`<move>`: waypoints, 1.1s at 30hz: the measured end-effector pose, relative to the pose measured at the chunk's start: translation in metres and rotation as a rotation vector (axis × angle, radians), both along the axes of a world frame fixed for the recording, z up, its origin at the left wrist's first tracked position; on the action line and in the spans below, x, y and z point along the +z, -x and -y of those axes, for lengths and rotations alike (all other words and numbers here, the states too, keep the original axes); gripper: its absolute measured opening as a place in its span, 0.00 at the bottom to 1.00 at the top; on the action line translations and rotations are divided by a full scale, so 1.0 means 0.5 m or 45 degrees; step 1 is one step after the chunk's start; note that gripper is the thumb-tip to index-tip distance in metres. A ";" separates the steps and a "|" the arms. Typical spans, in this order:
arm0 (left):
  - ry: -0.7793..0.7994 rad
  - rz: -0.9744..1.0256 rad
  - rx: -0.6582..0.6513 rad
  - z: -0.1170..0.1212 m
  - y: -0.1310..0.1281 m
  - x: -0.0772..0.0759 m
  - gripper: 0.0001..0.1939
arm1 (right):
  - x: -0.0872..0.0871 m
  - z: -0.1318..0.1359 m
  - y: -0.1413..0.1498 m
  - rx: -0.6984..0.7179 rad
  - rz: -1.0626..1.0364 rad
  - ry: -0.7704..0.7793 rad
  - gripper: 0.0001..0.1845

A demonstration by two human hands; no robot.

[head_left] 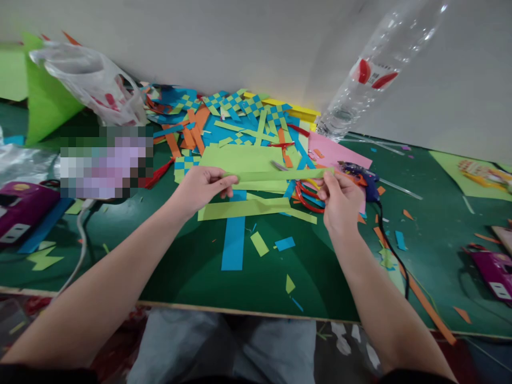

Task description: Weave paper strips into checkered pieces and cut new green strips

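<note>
A narrow light-green paper strip (pixel 280 175) is stretched level between my two hands, above the green table. My left hand (pixel 206 186) pinches its left end between thumb and fingers. At the other end, my right hand (pixel 339 197) grips the strip the same way. Just below lie more light-green strips (pixel 256 207) and an upright blue paper strip (pixel 232 242). Red-handled scissors (pixel 306 197) rest beside my right hand, partly covered by the strip. Behind the hands is a light-green paper sheet (pixel 240 159).
Woven blue-and-green paper pieces (pixel 232 104) are heaped by the wall. A clear plastic bottle (pixel 372 74) stands behind at right, a white plastic bag (pixel 94 80) at left. Purple devices (pixel 26 213) sit on both sides. A black cord (pixel 386 234) and a white cable (pixel 82 240) cross the tabletop.
</note>
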State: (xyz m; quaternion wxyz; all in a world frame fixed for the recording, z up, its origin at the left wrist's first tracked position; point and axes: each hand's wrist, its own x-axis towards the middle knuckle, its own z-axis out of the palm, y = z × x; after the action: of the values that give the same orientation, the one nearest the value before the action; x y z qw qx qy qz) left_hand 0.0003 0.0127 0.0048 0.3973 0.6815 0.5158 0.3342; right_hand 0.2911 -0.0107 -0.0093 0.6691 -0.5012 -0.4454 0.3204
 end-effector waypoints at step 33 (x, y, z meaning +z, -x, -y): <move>-0.830 -0.958 -0.673 0.014 -0.034 -0.052 0.21 | -0.017 -0.009 -0.065 -0.070 1.678 0.222 0.16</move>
State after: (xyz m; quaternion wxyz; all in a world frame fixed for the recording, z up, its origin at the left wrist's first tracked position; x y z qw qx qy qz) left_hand 0.0174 0.0056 -0.0209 0.0252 0.9472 0.3038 0.0992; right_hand 0.3237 -0.0061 -0.0176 0.2217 -0.6556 -0.7209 -0.0353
